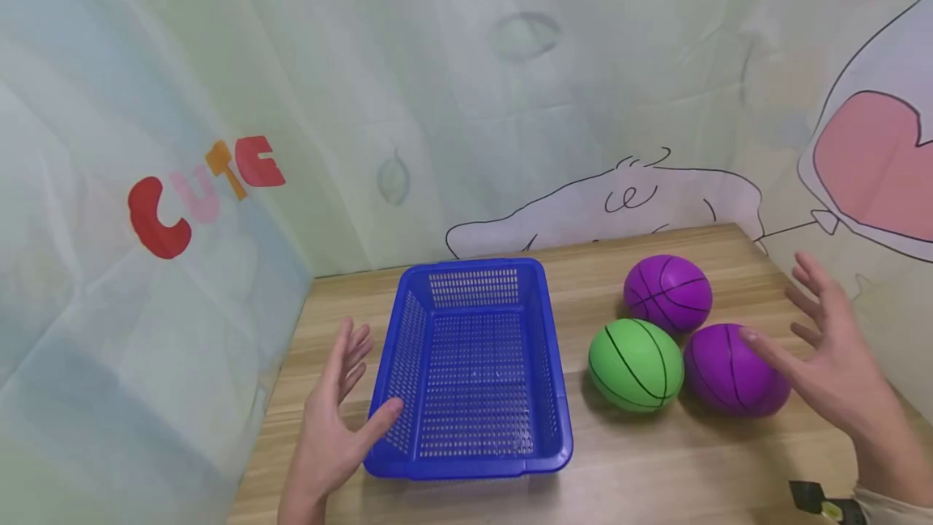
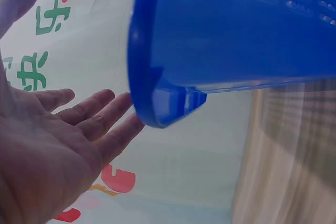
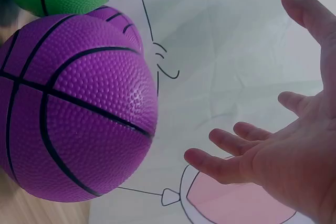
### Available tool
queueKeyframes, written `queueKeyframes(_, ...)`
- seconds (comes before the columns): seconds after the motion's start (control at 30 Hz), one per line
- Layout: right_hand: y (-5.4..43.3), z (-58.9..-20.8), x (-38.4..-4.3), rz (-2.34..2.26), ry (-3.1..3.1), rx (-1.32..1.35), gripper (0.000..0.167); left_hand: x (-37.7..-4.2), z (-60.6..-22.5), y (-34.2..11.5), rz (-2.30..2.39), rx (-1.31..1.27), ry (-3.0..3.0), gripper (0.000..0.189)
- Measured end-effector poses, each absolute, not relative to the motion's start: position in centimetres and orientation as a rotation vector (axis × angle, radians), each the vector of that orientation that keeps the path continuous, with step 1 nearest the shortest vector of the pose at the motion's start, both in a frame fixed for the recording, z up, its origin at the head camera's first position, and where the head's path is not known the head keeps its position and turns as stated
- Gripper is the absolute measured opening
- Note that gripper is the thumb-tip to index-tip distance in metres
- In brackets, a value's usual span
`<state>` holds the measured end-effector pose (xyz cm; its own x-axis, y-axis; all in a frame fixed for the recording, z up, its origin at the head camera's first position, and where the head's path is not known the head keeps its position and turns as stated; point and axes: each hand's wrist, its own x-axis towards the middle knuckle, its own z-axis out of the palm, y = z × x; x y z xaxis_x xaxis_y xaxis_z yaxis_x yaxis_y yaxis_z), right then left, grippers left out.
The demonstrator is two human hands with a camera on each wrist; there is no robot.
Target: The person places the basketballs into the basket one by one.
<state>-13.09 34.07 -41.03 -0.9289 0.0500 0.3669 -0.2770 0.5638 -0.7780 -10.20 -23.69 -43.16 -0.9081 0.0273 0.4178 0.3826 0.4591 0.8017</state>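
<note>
A blue plastic basket [image 1: 474, 464] with perforated walls stands on the table, nothing inside it. My left hand [image 1: 338, 420] is at its left side, fingers spread, the thumb overlapping the rim in the head view. In the left wrist view, that hand [image 2: 68, 129] is palm up beside the basket's rim [image 2: 139, 51]. To the right lie a green ball [image 1: 636, 364] and two purple balls, one behind [image 1: 667, 293] and one in front [image 1: 734, 371], all with black basketball lines. My right hand [image 1: 838, 355] hovers with spread fingers right of the front purple ball, holding nothing.
The wooden table [image 1: 619, 468] carries the basket and balls. Printed cloth [image 1: 350, 104] hangs behind it and along both sides, close to the table's edges. A dark strap [image 1: 824, 501] shows at my right wrist.
</note>
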Motion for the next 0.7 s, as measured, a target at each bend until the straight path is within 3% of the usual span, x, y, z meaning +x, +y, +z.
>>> queueKeyframes(0.7,36.1,-45.3,-12.2,1.351,-2.542,0.087,0.111,-9.3,-47.5,-23.6,-1.519,-0.06,-2.588,0.103)
